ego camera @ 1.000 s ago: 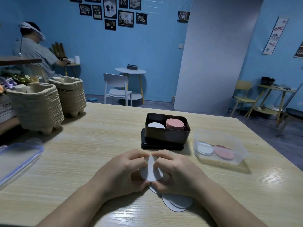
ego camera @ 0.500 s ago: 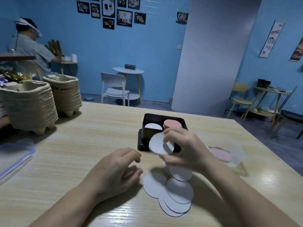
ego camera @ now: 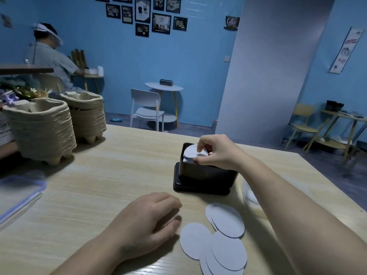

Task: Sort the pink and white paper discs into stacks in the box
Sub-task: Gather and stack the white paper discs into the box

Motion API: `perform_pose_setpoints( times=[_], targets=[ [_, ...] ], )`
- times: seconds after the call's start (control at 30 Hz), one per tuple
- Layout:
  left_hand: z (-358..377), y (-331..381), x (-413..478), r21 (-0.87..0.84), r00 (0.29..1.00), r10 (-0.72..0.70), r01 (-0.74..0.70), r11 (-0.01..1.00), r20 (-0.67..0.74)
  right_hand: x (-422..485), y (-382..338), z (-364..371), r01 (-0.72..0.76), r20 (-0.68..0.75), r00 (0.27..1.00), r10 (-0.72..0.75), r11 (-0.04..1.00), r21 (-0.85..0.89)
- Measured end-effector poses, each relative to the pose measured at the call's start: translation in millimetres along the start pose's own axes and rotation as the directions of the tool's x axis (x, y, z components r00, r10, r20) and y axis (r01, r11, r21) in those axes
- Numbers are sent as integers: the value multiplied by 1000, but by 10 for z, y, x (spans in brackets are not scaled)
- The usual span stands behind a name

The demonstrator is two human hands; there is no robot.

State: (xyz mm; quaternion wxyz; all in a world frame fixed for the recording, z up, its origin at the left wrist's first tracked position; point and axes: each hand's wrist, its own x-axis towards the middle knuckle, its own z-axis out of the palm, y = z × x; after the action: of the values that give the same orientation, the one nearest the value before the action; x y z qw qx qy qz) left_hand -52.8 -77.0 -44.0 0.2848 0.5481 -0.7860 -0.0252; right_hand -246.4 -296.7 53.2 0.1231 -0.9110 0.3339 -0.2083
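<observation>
While the left hand (ego camera: 147, 221) lies palm-down on the wooden table (ego camera: 111, 175), fingers loosely curled and holding nothing, the right hand (ego camera: 216, 151) is up at the black box (ego camera: 206, 175). Thumb and fingertips pinch one white disc (ego camera: 192, 152) by its right edge. The disc is slightly tilted, over the box's left compartment, about at rim height. More white shows just beneath it inside the box; cannot tell whether the two touch. Right compartment is hidden behind the hand. The box stands on a wider flat black base (ego camera: 178, 185)

On the table between the two forearms lie loose white discs (ego camera: 228, 251), all flat: several fanned and overlapping at the near edge, a single disc (ego camera: 195, 240) just beside the left thumb, and an overlapped few (ego camera: 226, 220) nearer the box

A clear plastic container (ego camera: 249, 195) sits right of the box, mostly covered by the right forearm; contents not readable. On the table's left side are two tall stacks of pulp trays (ego camera: 41, 132) and a clear lid with a blue edge (ego camera: 17, 199). Another person (ego camera: 51, 58) sits at a far desk, back turned
</observation>
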Motion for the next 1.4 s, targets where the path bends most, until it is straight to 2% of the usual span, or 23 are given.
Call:
perform_pose_setpoints(
  times=[0.23, 0.43, 0.6, 0.73, 0.83, 1.13, 1.3, 1.4],
  targets=[
    [-13, 4, 0, -72, 1000, -12, 11, 997, -9, 142, -20, 45, 48, 187, 982, -13, 982, -182],
    [-1, 2, -5, -70, 1000, 1, -2, 998, -4, 187, 17, 65, 70, 211, 977, -21, 971, -228],
    [-2, -4, -14, -77, 1000, 4, -4, 997, -4, 78, 7, -37, 63, 95, 994, -52, 991, -116],
    [4, -7, -17, -81, 1000, -9, 8, 997, -19, -325, -97, -132, 166, -83, 982, -168, 986, -29],
    [4, -4, -11, -77, 1000, -10, 9, 997, -12, -738, -149, -119, 239, -156, 959, -236, 971, 4],
    [2, 3, 6, -28, 999, -15, 17, 999, 52, -1692, 133, 166, 174, -60, 984, -169, 981, 92],
    [-60, 73, 214, 79, 994, -21, 13, 997, 105, -1849, 238, 217, 88, -4, 996, -88, 990, 108],
    [-51, 128, 374, 50, 995, -7, 2, 999, 102, -1840, 257, 245, 63, 49, 996, -68, 992, 108]
  ],
)
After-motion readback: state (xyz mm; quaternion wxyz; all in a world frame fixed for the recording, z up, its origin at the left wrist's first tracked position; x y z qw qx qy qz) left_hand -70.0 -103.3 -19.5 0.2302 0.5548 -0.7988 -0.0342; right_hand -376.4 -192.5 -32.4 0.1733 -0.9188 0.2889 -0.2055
